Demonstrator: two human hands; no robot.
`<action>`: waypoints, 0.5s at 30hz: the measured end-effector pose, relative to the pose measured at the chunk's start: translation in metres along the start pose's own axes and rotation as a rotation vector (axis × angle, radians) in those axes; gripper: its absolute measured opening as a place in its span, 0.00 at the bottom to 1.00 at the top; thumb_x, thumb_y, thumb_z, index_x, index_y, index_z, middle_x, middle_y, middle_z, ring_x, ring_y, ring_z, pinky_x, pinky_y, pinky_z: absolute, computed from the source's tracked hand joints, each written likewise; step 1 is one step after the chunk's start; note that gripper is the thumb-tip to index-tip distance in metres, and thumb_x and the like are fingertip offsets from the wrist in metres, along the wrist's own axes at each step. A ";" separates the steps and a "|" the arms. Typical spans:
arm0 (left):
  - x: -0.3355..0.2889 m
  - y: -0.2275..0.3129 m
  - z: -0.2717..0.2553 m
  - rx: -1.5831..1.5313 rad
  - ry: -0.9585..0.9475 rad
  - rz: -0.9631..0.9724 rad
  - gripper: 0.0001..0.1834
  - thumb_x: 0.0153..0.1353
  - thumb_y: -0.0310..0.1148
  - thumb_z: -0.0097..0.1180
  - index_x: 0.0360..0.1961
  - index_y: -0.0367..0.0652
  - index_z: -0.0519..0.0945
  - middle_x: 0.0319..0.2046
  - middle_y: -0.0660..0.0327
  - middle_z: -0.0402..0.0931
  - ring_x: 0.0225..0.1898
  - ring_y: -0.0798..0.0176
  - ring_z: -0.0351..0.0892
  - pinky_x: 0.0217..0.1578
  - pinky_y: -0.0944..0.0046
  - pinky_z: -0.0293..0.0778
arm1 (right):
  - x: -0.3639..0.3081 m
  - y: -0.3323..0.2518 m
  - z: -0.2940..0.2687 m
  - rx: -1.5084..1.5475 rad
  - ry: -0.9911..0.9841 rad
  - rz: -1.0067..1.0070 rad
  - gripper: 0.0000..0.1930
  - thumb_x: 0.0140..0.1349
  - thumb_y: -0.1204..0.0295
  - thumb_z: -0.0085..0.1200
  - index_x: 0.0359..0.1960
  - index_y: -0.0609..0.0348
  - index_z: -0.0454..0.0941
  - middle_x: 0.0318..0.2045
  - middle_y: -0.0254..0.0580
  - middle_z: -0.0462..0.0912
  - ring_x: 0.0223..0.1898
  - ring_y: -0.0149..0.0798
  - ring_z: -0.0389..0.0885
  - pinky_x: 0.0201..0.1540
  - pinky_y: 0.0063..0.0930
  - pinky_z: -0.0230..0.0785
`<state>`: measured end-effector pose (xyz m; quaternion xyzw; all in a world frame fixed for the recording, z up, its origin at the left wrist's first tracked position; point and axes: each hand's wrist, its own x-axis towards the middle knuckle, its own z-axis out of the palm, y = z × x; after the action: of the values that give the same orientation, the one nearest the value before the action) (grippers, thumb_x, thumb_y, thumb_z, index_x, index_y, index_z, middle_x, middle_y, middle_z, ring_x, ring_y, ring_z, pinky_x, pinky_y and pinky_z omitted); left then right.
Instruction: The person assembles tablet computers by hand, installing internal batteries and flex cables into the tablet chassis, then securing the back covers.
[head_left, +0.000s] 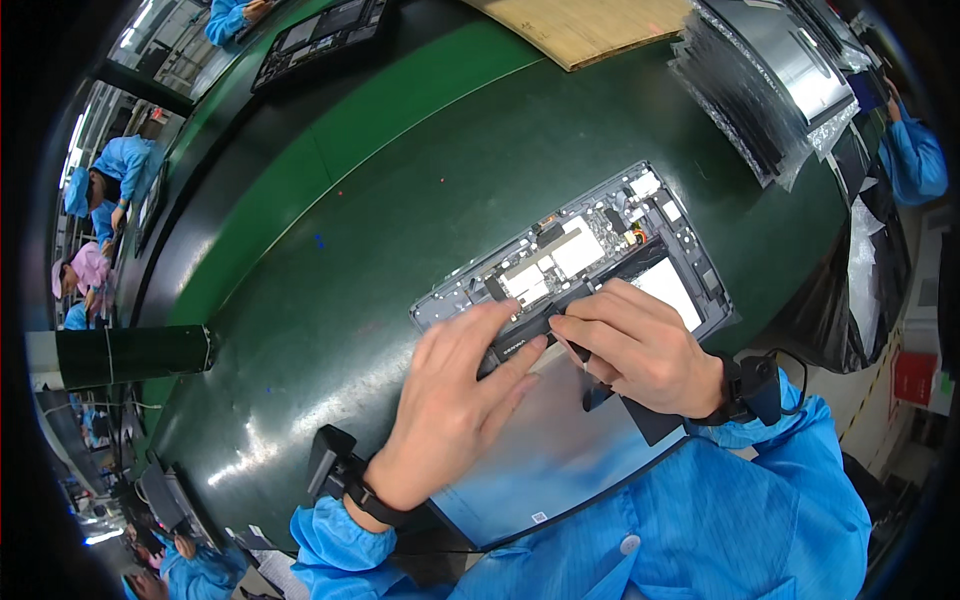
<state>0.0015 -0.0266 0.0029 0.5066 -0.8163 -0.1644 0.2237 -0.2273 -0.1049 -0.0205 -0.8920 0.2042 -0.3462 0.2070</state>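
Note:
A grey laptop base lies at a slant on the table, its circuit board and inner parts uncovered. Joined along its near edge is the shiny display panel, which reaches toward my body. My left hand rests with fingers stretched over the black hinge bar, thumb and forefinger apart. Just right of it, my right hand is closed in a pinch at the same bar, near the middle. A small dark piece shows at its fingertips, mostly hidden by the fingers. Both wrists wear black strapped devices.
Film-wrapped flat panels are stacked at the far right, with a wooden board at the back. Another opened laptop sits on the dark line beyond the green table. A dark post stands left. Co-workers in blue sit beyond.

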 end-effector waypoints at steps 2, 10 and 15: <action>0.003 -0.004 -0.001 0.012 0.008 -0.022 0.22 0.57 0.30 0.69 0.54 0.46 0.86 0.62 0.46 0.72 0.63 0.41 0.72 0.60 0.46 0.69 | 0.003 -0.002 0.001 0.004 -0.009 0.017 0.22 0.42 0.82 0.66 0.45 0.71 0.82 0.38 0.46 0.80 0.36 0.45 0.79 0.40 0.35 0.76; 0.007 -0.008 0.000 0.013 0.001 -0.033 0.21 0.59 0.29 0.67 0.55 0.48 0.87 0.64 0.47 0.70 0.66 0.42 0.68 0.63 0.45 0.67 | 0.004 -0.002 0.003 -0.019 0.002 0.064 0.21 0.41 0.83 0.67 0.42 0.70 0.83 0.38 0.45 0.80 0.38 0.45 0.78 0.39 0.35 0.75; 0.007 -0.008 -0.001 -0.005 -0.005 -0.037 0.20 0.60 0.29 0.67 0.55 0.49 0.87 0.65 0.46 0.70 0.67 0.42 0.68 0.63 0.46 0.67 | 0.004 -0.002 0.004 0.012 -0.017 0.112 0.20 0.40 0.84 0.67 0.41 0.68 0.84 0.35 0.43 0.78 0.36 0.44 0.78 0.37 0.34 0.74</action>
<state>0.0048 -0.0364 0.0012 0.5208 -0.8067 -0.1718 0.2200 -0.2211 -0.1042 -0.0200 -0.8807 0.2498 -0.3280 0.2331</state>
